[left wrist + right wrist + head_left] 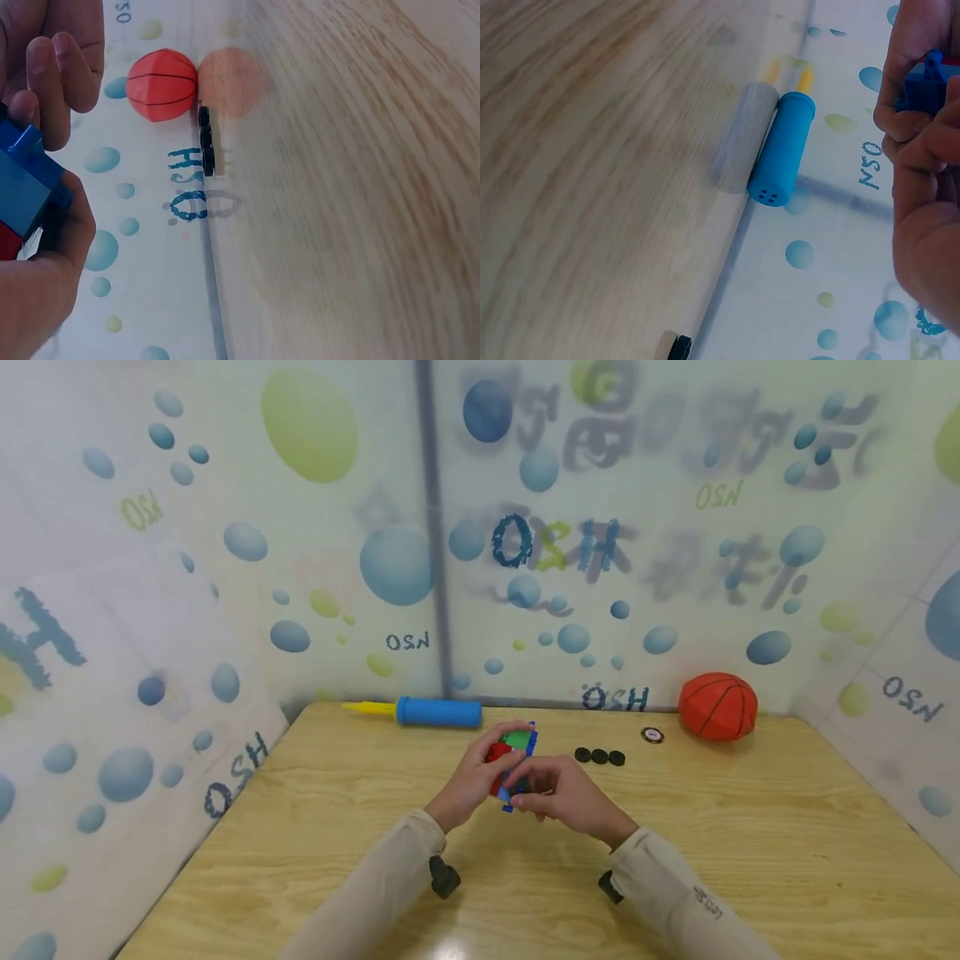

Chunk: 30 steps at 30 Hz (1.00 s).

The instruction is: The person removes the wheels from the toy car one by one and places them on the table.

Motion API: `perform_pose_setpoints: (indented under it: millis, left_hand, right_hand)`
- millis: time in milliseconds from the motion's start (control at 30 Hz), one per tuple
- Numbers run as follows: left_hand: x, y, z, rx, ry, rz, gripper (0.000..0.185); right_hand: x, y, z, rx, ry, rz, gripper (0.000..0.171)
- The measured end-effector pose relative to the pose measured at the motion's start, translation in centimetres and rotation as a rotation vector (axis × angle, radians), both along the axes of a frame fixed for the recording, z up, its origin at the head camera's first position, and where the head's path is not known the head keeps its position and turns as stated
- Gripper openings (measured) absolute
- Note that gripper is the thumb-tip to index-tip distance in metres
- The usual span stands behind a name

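Observation:
A plastic toy with red, green and blue parts [517,740] is held above the table between both hands. My left hand [468,777] grips it from the left, the thumb lying across its near face. On the other side my right hand [562,789] has its thumb and curled fingers at the toy's lower right part, where something dark shows between them; its kind cannot be made out. Blue blocky parts [24,191] of the toy stick out of the left hand in the left wrist view. The right fingers hide part of the blue piece [924,91] in the right wrist view.
Three black discs [599,757] lie in a row beyond the right hand, with a round black-and-white chip [652,735] near them. A red ball [717,707] sits at the back right. A blue hand pump [438,712] with a yellow nozzle lies at the back left.

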State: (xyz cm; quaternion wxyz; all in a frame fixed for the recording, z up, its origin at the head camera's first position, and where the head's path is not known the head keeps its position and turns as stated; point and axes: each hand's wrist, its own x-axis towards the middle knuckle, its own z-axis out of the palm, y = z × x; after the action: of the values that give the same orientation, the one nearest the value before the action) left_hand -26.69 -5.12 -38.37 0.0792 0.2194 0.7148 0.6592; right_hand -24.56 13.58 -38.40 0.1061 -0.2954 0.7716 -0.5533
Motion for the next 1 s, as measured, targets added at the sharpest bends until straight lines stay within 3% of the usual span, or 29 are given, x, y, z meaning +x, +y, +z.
perform_pose_setpoints:
  millis: [467,867,1000]
  left_hand:
    - [-0.2,0.7,-0.7,-0.029,-0.018,0.001,0.039]
    - [0.0,1.0,0.4,-0.127,0.096,0.048,0.039]
    - [-0.1,1.0,0.6,-0.168,0.081,0.099,0.037]
  right_hand:
    - [0.2,-0.2,-0.7,-0.012,0.105,-0.061,0.008]
    - [1.4,-0.7,-0.1,0.054,0.325,-0.163,0.006]
    - [1.6,-0.3,0.2,0.084,0.522,-0.22,0.009]
